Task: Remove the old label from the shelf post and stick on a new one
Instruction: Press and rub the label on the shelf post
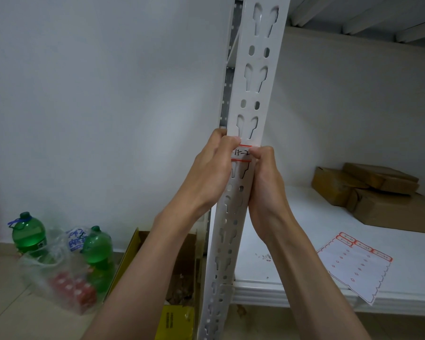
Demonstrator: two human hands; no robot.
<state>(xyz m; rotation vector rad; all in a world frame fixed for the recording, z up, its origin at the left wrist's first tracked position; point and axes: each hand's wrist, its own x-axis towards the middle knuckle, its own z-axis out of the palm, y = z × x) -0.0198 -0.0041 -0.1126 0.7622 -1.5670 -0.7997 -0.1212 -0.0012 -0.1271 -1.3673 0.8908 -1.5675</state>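
Head view. Shelf post [252, 94]: rigid slotted metal, upright, fixed. Label sheet [356, 265]: thin, floppy, lying on shelf [292, 229]. Label [242, 152]: small, light paper, probably tears easily; lift by an edge. Left hand [214, 173] and right hand [268, 182]: each grip presses label's side edges.

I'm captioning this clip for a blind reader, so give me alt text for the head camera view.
Two bare hands, the left hand and right hand, press a red-bordered handwritten label onto a white slotted shelf post. A mostly used label sheet lies on the white shelf to the right, near brown parcels.
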